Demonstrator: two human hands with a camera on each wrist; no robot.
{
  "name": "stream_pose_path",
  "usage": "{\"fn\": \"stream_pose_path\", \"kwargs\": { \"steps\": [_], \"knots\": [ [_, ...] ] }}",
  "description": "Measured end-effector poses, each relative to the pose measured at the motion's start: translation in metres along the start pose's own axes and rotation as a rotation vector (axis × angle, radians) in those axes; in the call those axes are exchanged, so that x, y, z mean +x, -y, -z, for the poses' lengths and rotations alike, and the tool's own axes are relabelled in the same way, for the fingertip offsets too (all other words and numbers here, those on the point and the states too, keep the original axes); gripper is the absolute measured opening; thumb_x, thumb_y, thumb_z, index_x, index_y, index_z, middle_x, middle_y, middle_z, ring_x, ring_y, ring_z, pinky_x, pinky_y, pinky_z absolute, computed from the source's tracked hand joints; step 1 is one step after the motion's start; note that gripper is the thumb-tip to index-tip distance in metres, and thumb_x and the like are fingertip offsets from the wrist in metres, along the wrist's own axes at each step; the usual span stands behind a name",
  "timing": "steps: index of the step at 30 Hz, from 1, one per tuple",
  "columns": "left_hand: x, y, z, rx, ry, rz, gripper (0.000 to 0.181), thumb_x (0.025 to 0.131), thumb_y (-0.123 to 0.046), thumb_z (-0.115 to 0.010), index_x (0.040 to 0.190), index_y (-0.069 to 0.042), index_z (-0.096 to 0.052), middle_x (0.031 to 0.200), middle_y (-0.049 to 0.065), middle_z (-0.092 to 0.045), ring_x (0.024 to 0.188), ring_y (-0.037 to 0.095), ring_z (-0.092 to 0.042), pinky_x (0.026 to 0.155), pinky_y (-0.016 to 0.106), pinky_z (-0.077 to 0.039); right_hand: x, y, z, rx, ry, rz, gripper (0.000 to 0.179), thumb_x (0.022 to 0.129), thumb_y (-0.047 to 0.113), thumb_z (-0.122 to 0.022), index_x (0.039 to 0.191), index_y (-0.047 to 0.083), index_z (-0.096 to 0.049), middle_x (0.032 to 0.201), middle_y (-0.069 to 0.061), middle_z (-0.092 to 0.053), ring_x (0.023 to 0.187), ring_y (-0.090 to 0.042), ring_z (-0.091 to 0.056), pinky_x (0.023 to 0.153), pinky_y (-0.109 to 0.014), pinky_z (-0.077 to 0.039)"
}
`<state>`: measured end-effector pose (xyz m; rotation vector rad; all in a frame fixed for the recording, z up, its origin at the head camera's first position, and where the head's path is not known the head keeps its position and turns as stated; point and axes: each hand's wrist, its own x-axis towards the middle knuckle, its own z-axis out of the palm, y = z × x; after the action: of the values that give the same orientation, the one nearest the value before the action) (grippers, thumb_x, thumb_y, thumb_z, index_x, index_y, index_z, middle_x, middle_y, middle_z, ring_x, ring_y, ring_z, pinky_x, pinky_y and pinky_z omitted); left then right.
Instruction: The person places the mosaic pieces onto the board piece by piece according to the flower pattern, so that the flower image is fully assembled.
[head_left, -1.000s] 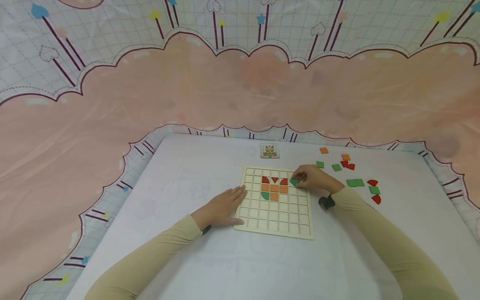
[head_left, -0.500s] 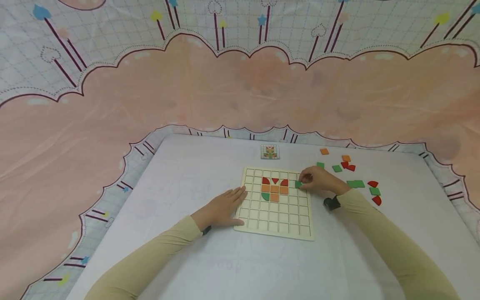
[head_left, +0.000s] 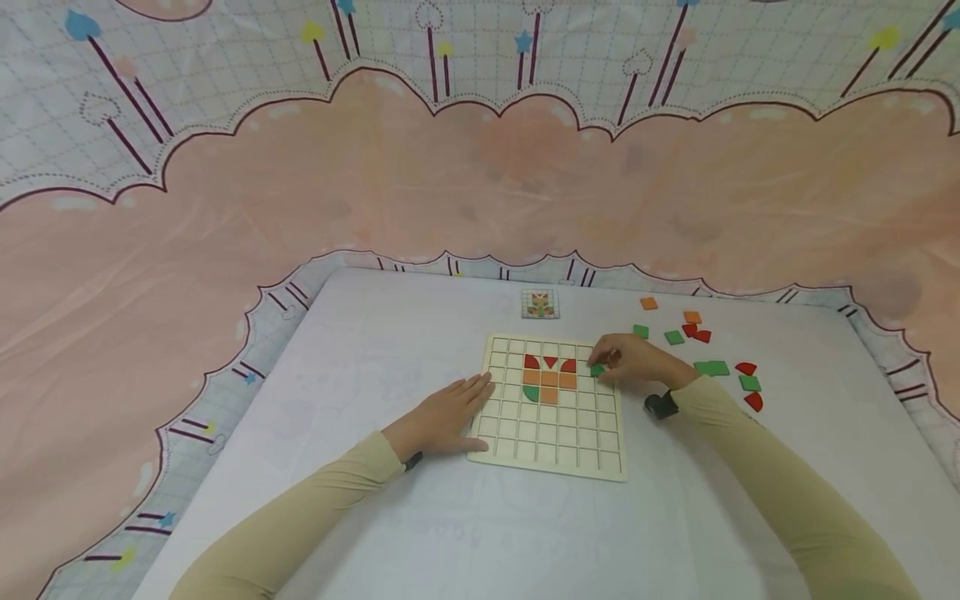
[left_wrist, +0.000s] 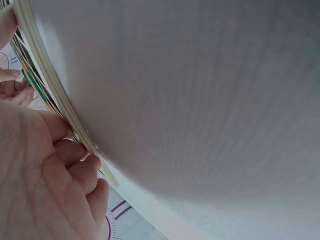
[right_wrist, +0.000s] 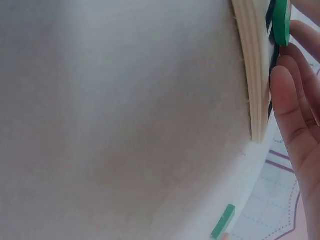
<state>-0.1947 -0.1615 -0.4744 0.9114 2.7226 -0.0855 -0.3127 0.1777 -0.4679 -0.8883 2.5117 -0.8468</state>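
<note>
The pale wooden grid board (head_left: 547, 433) lies on the white table. Red, orange and green tiles form a pattern in its upper middle. My left hand (head_left: 442, 412) rests spread along the board's left side, fingertips at the edge and thumb at the near corner. At the board's upper right edge, my right hand (head_left: 637, 358) holds a green tile (head_left: 597, 370) at its fingertips, over the grid squares. That tile (right_wrist: 282, 22) appears in the right wrist view close to the fingers, with the thumb lower down. The left wrist view shows the left fingers (left_wrist: 82, 172) against the board's side.
A small card (head_left: 540, 304) with a coloured pattern lies beyond the board. To the right are loose pieces: orange tiles (head_left: 648, 303), green tiles (head_left: 711, 367) and red quarter-circle tiles (head_left: 753, 402). A patterned cloth (head_left: 480, 183) hangs behind the table.
My right hand has shifted slightly right with the green tile, and its fingers have changed position around it. The left hand and the board stay where they were.
</note>
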Motion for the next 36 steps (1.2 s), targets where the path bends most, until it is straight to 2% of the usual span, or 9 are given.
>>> {"fn": "stream_pose_path", "kwargs": {
  "steps": [8,16,23,29,36],
  "knots": [
    [0.0,0.0,0.0,0.018,-0.002,-0.007,0.092,0.088,-0.065,-0.044,0.151,-0.005,-0.014,0.159,0.01,-0.011,0.147,0.022,-0.014,0.12,0.036,-0.02,-0.009,0.0,0.002,-0.005,-0.002,-0.054,0.012,0.081,0.008,-0.07,0.093,0.008,-0.071,0.1,-0.008,-0.065,0.091,-0.021,-0.059,0.082,-0.035,-0.053],
    [0.0,-0.001,0.0,0.022,0.0,-0.004,0.092,0.088,-0.065,-0.044,0.151,-0.005,-0.014,0.159,0.01,-0.011,0.147,0.022,-0.014,0.12,0.036,-0.02,-0.014,-0.001,0.003,-0.015,0.015,-0.085,0.014,0.08,0.006,-0.07,0.093,0.011,-0.071,0.099,-0.005,-0.064,0.089,-0.018,-0.056,0.078,-0.028,-0.051],
    [0.001,0.0,-0.001,0.031,-0.007,-0.012,0.092,0.088,-0.065,-0.043,0.151,-0.005,-0.013,0.159,0.01,-0.01,0.147,0.022,-0.014,0.12,0.036,-0.02,-0.013,-0.004,0.0,-0.022,0.014,-0.039,0.018,0.077,0.007,-0.074,0.094,0.01,-0.072,0.097,-0.004,-0.065,0.087,-0.017,-0.055,0.075,-0.024,-0.049],
    [0.001,0.001,-0.002,0.033,-0.011,-0.02,0.092,0.088,-0.066,-0.042,0.151,-0.005,-0.013,0.159,0.011,-0.01,0.147,0.022,-0.014,0.12,0.036,-0.02,-0.013,-0.005,-0.003,-0.028,0.008,-0.051,0.018,0.077,0.011,-0.075,0.094,0.013,-0.072,0.096,-0.002,-0.065,0.086,-0.015,-0.055,0.074,-0.024,-0.048],
    [0.002,0.002,-0.004,0.03,-0.012,-0.022,0.093,0.088,-0.066,-0.042,0.151,-0.005,-0.013,0.159,0.011,-0.01,0.147,0.023,-0.013,0.12,0.036,-0.019,-0.015,0.002,-0.008,-0.018,-0.03,-0.003,0.018,0.078,0.012,-0.075,0.095,0.01,-0.07,0.094,-0.003,-0.066,0.084,-0.015,-0.054,0.075,-0.025,-0.049]
  ]
}}
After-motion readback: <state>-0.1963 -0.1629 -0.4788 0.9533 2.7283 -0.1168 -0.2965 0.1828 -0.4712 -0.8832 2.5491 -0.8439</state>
